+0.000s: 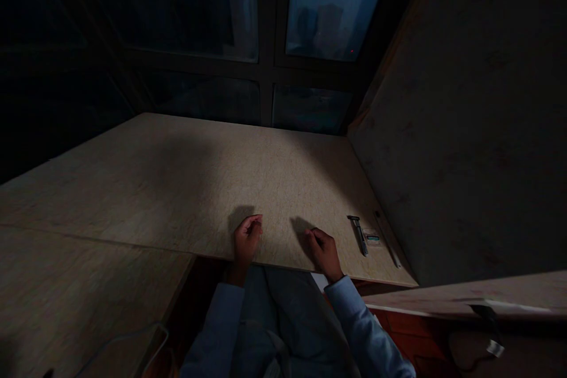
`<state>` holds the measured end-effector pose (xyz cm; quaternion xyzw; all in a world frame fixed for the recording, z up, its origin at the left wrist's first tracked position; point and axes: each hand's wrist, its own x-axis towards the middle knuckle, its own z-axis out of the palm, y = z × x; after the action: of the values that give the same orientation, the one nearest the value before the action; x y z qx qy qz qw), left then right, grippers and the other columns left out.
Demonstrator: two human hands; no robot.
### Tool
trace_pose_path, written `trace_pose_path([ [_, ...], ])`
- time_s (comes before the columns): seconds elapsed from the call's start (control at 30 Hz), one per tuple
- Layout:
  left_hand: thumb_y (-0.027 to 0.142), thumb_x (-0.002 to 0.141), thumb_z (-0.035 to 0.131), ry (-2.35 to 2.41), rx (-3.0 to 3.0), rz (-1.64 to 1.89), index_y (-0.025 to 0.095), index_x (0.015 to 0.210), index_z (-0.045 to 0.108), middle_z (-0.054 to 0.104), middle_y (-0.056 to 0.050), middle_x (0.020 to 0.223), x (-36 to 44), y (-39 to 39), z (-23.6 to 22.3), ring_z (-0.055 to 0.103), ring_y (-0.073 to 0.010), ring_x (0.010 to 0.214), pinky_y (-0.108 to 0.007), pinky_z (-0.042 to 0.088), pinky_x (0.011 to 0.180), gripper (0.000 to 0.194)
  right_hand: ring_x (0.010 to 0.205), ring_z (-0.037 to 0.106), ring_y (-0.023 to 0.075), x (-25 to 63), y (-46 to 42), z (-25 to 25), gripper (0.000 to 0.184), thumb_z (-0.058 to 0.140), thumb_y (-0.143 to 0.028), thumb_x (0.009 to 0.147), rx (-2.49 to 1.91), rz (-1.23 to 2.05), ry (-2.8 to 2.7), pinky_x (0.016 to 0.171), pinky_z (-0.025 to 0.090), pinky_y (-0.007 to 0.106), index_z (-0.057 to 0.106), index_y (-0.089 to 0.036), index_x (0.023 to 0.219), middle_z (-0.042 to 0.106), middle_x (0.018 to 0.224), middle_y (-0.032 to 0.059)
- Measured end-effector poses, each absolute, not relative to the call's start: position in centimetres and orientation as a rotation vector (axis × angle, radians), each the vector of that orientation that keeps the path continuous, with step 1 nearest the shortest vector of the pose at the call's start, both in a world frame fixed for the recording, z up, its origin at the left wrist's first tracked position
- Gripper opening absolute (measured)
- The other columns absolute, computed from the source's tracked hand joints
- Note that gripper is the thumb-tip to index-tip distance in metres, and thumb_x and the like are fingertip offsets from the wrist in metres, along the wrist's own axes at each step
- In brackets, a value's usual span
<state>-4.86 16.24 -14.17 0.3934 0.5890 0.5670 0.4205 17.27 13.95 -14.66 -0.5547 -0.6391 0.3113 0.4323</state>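
My left hand [247, 237] is held over the pale speckled tabletop [266, 177] near its front edge. Its fingers are curled in with the thumb close to them, and nothing shows in them. To the right, my right hand [325, 250] is closed too, thumb and index finger pinched together, with no object visible there. A gap of bare tabletop separates the two hands. Nearest to my right hand lies a dark-handled razor [358, 236], head pointing away from me. Beside it is a small clear case with a teal strip [372, 238]. A thin long stick [388, 240] lies along the right side.
A dark wall panel [465, 130] rises at the right edge of the tabletop. Dark-framed windows [336, 6] stand behind it. At lower left, a second surface [80, 295] carries a thin cable [133, 332]. Another cable with a white tag [495, 347] hangs at lower right.
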Motion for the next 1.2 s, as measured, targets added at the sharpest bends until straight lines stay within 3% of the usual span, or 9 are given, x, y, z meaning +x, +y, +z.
trace_pose_path([
  [0.9,0.055,0.067,0.058,1.482,0.983,1.467,0.005,0.102,0.063,0.052,-0.001,0.061,-4.5,16.3,-14.2,0.045,-0.0075,0.051,-0.02,0.037,0.048,0.061,0.064,0.042,0.0119,17.7,14.0,-14.6,0.05,0.046,-0.053,0.093,-1.315,0.826,-1.556,0.059,0.031,0.024,0.051,-0.01,0.066,0.045,0.064,0.0039],
  [1.2,0.052,0.069,0.058,1.52,1.024,1.48,0.006,0.099,0.066,0.055,-0.003,0.063,-4.7,16.2,-14.0,0.05,-0.0099,0.058,-0.021,0.037,0.052,0.056,0.062,0.042,0.0119,17.6,14.9,-13.9,0.049,0.048,-0.053,0.089,-1.319,0.879,-1.388,0.057,0.032,0.024,0.053,-0.011,0.067,0.045,0.063,0.0035],
])
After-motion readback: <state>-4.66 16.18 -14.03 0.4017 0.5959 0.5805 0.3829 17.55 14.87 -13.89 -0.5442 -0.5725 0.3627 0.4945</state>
